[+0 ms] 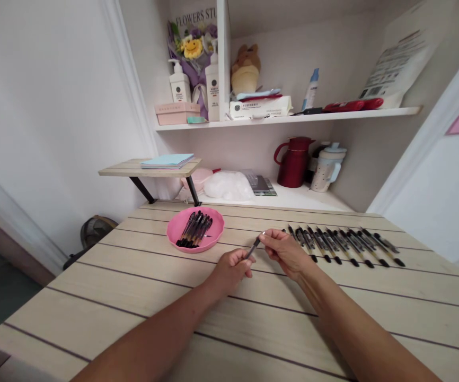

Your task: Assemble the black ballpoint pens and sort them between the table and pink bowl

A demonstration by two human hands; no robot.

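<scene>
In the head view, my left hand [232, 269] is closed around the lower end of a dark pen [253, 248], which tilts up to the right. My right hand [287, 253] pinches at the pen's upper end, where a small pale tip shows beside the thumb. A pink scalloped tray [174, 240] to the left holds a bundle of black pens [195, 229]. On the right, several more pens and separate pen parts [344, 244] lie in a slanted row on the table, close to my right hand.
The slatted wooden table [142, 276] carries a small raised shelf [124, 168] with blue paper [168, 160] at back left. Behind stand a clear plastic bag [229, 185], a red thermos jug [294, 162] and a pale cup [328, 167]. A white shelf [285, 121] runs above.
</scene>
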